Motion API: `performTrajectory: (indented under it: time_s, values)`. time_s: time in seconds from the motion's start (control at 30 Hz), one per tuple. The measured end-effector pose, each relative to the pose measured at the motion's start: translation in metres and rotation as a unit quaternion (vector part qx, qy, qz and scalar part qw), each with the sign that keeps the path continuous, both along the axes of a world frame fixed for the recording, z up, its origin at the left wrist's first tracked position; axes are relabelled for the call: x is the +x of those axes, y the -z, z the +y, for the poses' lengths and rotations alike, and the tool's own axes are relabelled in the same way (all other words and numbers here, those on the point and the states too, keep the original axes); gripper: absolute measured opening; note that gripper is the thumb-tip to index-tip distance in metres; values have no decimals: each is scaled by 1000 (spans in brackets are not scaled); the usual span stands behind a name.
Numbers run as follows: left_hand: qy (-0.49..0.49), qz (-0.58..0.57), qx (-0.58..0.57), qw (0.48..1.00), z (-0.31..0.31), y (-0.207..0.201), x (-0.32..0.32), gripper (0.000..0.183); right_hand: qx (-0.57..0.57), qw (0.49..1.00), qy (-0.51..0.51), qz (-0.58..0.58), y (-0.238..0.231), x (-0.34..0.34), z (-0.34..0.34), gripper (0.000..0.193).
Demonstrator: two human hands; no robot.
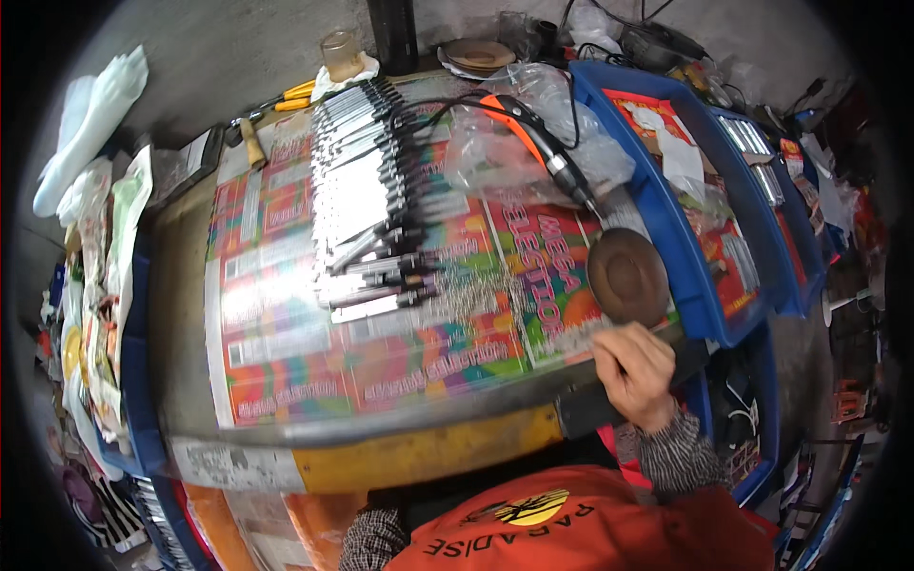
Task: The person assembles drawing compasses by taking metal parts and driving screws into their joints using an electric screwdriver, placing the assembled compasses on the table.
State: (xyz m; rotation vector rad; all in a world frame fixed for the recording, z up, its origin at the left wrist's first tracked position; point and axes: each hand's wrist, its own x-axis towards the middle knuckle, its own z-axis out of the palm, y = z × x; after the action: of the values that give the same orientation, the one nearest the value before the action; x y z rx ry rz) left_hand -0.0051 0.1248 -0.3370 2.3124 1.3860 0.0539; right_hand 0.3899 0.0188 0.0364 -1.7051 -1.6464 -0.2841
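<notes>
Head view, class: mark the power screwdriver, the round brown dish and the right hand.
Power screwdriver (543,146), head view: middle of its body.
Round brown dish (629,307), head view: its near rim.
Right hand (638,373), head view: back of the hand.

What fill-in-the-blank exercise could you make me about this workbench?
The hand nearest the brown dish is the person's ____ one.
The corded power tool is black and ____.
The nearest tray to the right of that tool is coloured ____.

Missing words: right; orange; blue.
</notes>
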Motion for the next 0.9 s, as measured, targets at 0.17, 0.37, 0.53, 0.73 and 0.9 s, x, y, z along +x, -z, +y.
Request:
performTrajectory:
  time_s: [0.17, 0.37, 0.53, 0.73, 0.9]
  values:
    - [14, -22, 68, 997, -5, -4, 2, 27, -11, 999, -29, -22, -18, -2, 11, 13]
    - [-4, -172, 78, 982, -10, 9, 0, 25, -26, 997, -3, -70, -44, 24, 63, 13]
    - [-170, -313, -209, 911, -33, -40, 8, 20, -46, 986, 10, -163, -24, 52, 123, 13]
    - [16, -273, 48, 961, -60, -101, 13, 18, -84, 957, 121, -249, -15, 69, 183, 17]
    - [42, -127, 20, 991, -61, -150, 13, 21, -122, 942, 178, -256, -6, 85, 205, 20]
